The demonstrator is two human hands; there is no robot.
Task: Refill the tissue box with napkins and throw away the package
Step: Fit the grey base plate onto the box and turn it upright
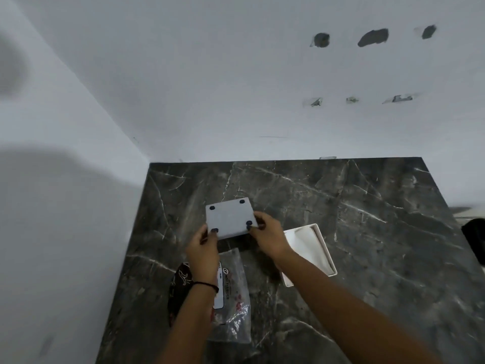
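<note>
Bench: dark veined marble, polished. Base: matt white plastic, dark rubbery feet. Package: clear glossy crinkled film. Box: smooth white. Wall: matt paint, chipped.

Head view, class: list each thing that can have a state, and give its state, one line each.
Base panel: held by both hands, above the counter, feet facing up.
Tissue box: open, napkins inside, resting on the counter.
Plastic package: crumpled, lying on the counter.
Left hand: gripping the panel's near-left corner.
Right hand: gripping the panel's right edge.
</note>
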